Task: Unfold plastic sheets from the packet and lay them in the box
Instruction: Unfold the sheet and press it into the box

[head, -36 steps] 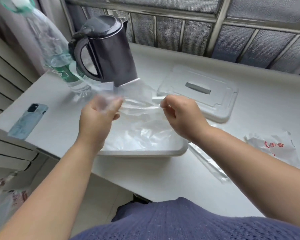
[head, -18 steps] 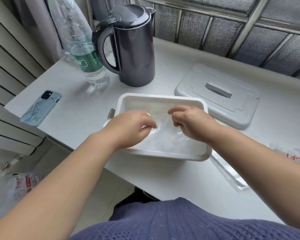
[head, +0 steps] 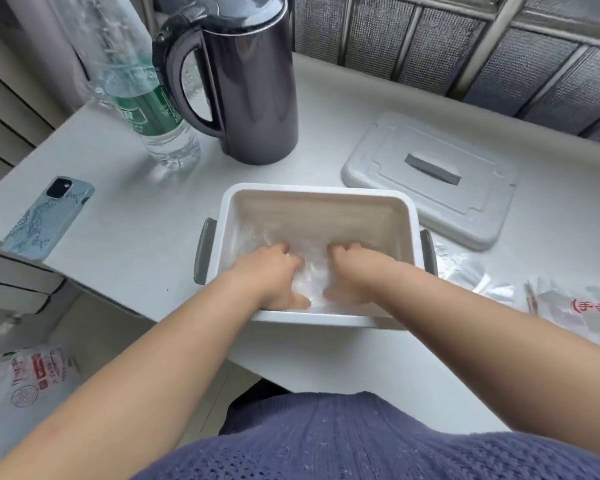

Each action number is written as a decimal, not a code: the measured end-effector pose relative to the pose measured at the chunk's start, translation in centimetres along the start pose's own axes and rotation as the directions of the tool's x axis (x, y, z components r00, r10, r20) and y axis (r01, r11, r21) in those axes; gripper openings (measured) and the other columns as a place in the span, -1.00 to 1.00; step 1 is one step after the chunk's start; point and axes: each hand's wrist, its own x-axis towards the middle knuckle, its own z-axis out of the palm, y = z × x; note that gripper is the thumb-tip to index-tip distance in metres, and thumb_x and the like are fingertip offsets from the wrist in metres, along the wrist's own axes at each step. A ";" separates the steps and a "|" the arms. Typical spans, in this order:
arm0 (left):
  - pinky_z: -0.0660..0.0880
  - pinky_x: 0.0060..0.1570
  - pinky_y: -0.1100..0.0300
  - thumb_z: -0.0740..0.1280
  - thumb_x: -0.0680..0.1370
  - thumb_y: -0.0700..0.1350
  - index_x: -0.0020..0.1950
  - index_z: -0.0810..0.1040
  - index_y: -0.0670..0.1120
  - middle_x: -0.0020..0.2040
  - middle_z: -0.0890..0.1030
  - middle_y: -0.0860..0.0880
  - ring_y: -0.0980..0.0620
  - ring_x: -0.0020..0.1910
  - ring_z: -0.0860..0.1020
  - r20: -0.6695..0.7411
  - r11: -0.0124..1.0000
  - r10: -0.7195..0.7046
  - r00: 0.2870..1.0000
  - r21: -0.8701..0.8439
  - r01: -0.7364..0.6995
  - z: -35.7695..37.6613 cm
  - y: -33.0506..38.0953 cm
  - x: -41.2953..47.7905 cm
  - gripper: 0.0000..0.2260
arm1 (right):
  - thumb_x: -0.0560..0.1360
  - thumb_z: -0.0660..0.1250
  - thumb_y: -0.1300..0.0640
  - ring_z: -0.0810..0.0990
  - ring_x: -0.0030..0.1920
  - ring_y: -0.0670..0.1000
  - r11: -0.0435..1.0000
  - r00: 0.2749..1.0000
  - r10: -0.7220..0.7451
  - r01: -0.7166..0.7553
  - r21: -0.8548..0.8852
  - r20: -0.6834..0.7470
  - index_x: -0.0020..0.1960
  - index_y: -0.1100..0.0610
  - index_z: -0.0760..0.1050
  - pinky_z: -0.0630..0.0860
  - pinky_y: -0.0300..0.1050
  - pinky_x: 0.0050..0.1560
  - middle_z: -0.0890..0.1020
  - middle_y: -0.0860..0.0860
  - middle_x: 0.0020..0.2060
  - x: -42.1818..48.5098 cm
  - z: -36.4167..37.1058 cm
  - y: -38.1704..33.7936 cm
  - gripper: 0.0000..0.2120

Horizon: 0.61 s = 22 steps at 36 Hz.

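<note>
The left hand [head: 274, 275] and right hand [head: 355, 271] are laid palm-down, grasping nothing, on the clear crinkled plastic sheet [head: 313, 271], which is pressed against the floor of the white rectangular plastic box [head: 319, 192]. The red-printed white packet [head: 582, 306] is seen to its right.

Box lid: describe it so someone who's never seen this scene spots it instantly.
On the white table, find the open white box in the middle. Just beyond its far right corner lies the lid. It is the only flat, pale slab with a dark grey slot in its centre, unlike the tall dark kettle and the crumpled packet.
</note>
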 end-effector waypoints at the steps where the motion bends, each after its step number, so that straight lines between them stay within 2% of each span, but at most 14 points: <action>1: 0.37 0.25 0.06 0.34 0.46 0.25 0.41 0.37 -0.01 0.39 0.32 -0.09 -0.15 0.33 0.38 0.010 1.000 -0.012 1.000 -0.022 0.013 0.1 -0.1 0.2 -0.40 | 0.48 0.28 0.04 0.36 0.31 0.24 0.998 0.999 0.010 -0.008 -0.057 0.038 0.46 0.18 0.07 0.39 0.01 0.25 0.31 0.24 0.34 0.2 0.6 0.3 -0.35; 3: 0.38 0.26 0.04 0.36 0.45 0.24 0.40 0.37 -0.05 0.35 0.35 -0.10 -0.14 0.30 0.40 0.047 0.995 -0.038 0.998 -0.089 0.042 0.1 -0.4 0.3 -0.38 | 0.46 0.26 0.11 0.29 0.36 0.28 0.997 0.998 0.008 -0.004 -0.074 0.061 0.50 0.18 -0.03 0.33 0.05 0.33 0.23 0.27 0.37 0.3 1.2 0.6 -0.28; 5: 0.37 0.27 0.04 0.35 0.46 0.24 0.41 0.37 -0.06 0.35 0.37 -0.10 -0.13 0.29 0.41 0.073 0.990 -0.063 0.995 -0.122 0.072 -0.2 -0.5 0.3 -0.38 | 0.47 0.26 0.12 0.31 0.35 0.26 0.998 0.999 -0.020 0.021 -0.054 0.028 0.50 0.16 -0.05 0.34 0.03 0.31 0.26 0.27 0.35 0.3 0.8 0.4 -0.27; 8: 0.38 0.23 0.07 0.29 0.50 0.24 0.39 0.39 -0.04 0.35 0.43 -0.10 -0.12 0.32 0.40 0.040 0.985 -0.119 0.992 -0.122 0.124 -0.9 -0.3 -0.3 -0.44 | 0.49 0.27 0.13 0.42 0.27 0.22 0.996 0.996 -0.078 0.076 -0.048 -0.037 0.49 0.11 0.07 0.40 -0.05 0.15 0.37 0.20 0.28 -0.3 -0.5 0.7 -0.36; 11: 0.37 0.19 0.07 0.21 0.56 0.20 0.36 0.43 0.02 0.33 0.47 -0.05 -0.10 0.35 0.37 -0.091 0.973 -0.198 0.976 -0.140 0.184 -2.3 0.9 -1.5 -0.56 | 0.52 0.24 0.07 0.45 0.26 0.10 0.987 0.968 -0.111 0.133 0.088 -0.224 0.45 0.03 0.23 0.42 -0.08 0.15 0.48 0.06 0.27 -2.2 -2.0 1.7 -0.49; 13: 0.36 0.09 0.06 0.18 0.58 0.17 0.25 0.51 0.02 0.22 0.55 -0.04 -0.11 0.25 0.42 -0.182 0.964 -0.258 0.949 -0.114 0.240 -3.2 1.8 -2.3 -0.65 | 0.53 0.22 0.08 0.51 0.15 0.04 0.944 0.889 -0.077 0.210 0.255 -0.451 0.33 0.03 0.42 0.44 -0.12 0.07 0.58 -0.01 0.14 -3.5 -2.4 2.1 -0.63; 15: 0.30 0.02 0.05 0.16 0.59 0.12 0.14 0.56 0.00 0.09 0.58 -0.05 -0.12 0.20 0.41 -0.275 0.962 -0.272 0.922 -0.046 0.270 -3.8 3.3 -2.7 -0.70 | 0.51 0.26 0.13 0.56 -0.06 0.04 0.875 0.711 0.006 0.337 0.348 -0.703 0.14 0.10 0.56 0.43 -0.15 -0.08 0.63 -0.05 -0.10 -4.8 -2.2 3.0 -0.77; 16: 0.28 -0.03 0.06 0.16 0.59 0.10 0.09 0.57 -0.01 0.04 0.59 -0.06 -0.13 0.15 0.42 -0.323 0.962 -0.267 0.908 -0.030 0.272 -4.0 4.0 -2.9 -0.72 | 0.49 0.27 0.16 0.55 -0.16 0.04 0.844 0.628 0.069 0.377 0.380 -0.775 0.05 0.13 0.59 0.42 -0.15 -0.14 0.60 -0.08 -0.21 -5.2 -1.9 3.7 -0.81; 17: 0.26 -0.08 0.09 0.16 0.59 0.08 0.05 0.59 -0.03 -0.01 0.59 -0.07 -0.13 0.09 0.43 -0.369 0.965 -0.254 0.894 -0.035 0.260 -4.2 4.8 -3.0 -0.72 | 0.47 0.28 0.18 0.52 -0.24 0.02 0.813 0.582 0.148 0.388 0.433 -0.799 -0.01 0.15 0.59 0.41 -0.15 -0.18 0.55 -0.11 -0.29 -5.6 -1.5 4.6 -0.85; 18: 0.26 -0.12 0.11 0.16 0.60 0.06 0.02 0.59 -0.04 -0.05 0.58 -0.07 -0.13 0.02 0.44 -0.412 0.972 -0.233 0.881 -0.061 0.229 -4.3 5.9 -3.1 -0.72 | 0.48 0.27 0.19 0.49 -0.26 0.01 0.783 0.580 0.230 0.367 0.502 -0.781 -0.04 0.15 0.57 0.40 -0.14 -0.20 0.52 -0.14 -0.34 -6.1 -0.9 5.8 -0.88; 20: 0.28 -0.17 0.15 0.16 0.60 0.06 0.00 0.60 -0.05 -0.03 0.57 -0.04 -0.10 -0.04 0.46 -0.471 0.982 -0.173 0.865 -0.155 0.112 -4.1 8.0 -3.1 -0.72 | 0.51 0.23 0.19 0.47 -0.23 0.02 0.756 0.646 0.339 0.245 0.606 -0.684 -0.03 0.14 0.53 0.33 -0.13 -0.21 0.52 -0.10 -0.34 -6.7 0.6 8.4 -0.88; 22: 0.32 -0.17 0.17 0.18 0.60 0.08 0.06 0.61 -0.01 0.04 0.57 0.01 -0.05 0.04 0.49 -0.482 0.973 -0.100 0.871 -0.229 -0.015 -3.4 10.3 -2.9 -0.73 | 0.54 0.19 0.16 0.49 -0.10 0.06 0.786 0.735 0.372 0.075 0.614 -0.566 0.11 0.15 0.51 0.29 -0.17 -0.16 0.58 0.00 -0.17 -7.3 2.5 11.1 -0.80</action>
